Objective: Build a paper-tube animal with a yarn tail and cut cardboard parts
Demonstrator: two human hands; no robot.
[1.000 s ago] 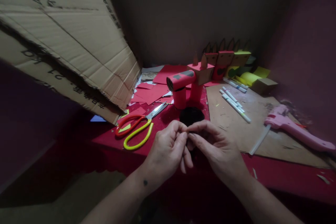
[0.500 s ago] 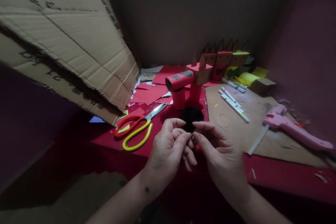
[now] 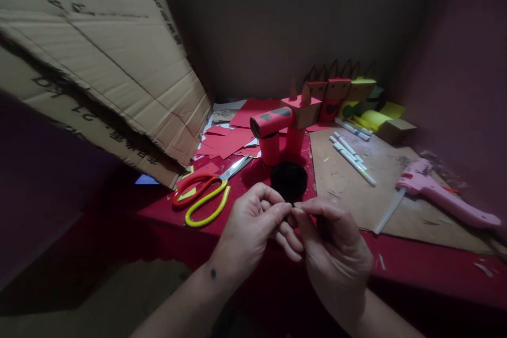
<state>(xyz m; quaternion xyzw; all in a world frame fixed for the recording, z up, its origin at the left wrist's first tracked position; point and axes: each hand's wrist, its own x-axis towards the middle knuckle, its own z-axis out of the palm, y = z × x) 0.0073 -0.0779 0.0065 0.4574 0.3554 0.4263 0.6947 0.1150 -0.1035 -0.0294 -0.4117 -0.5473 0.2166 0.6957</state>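
Note:
My left hand [image 3: 259, 222] and my right hand [image 3: 335, 240] meet fingertip to fingertip at the table's front edge. Each thumb and index finger is pinched; something tiny and dark shows between the tips, too small to name. Just beyond the fingers lies a round black object [image 3: 289, 180]. Behind it stand a red tube with another red tube [image 3: 272, 121] lying across its top, and a red and brown box figure [image 3: 303, 111] with two pointed ears. Scissors [image 3: 214, 190] with one red and one yellow handle lie left of my hands.
A large cardboard sheet [image 3: 119, 63] leans at the left. Red paper [image 3: 225, 141] lies at the back. On the right, a cardboard mat [image 3: 328, 169] carries markers [image 3: 352, 158] and a pink glue gun [image 3: 443, 195]. Several eared box figures [image 3: 338, 87] stand behind.
My right thumb and index finger have closed into a pinch, and both hands' fingertips have come together slightly lower, showing more of the black object.

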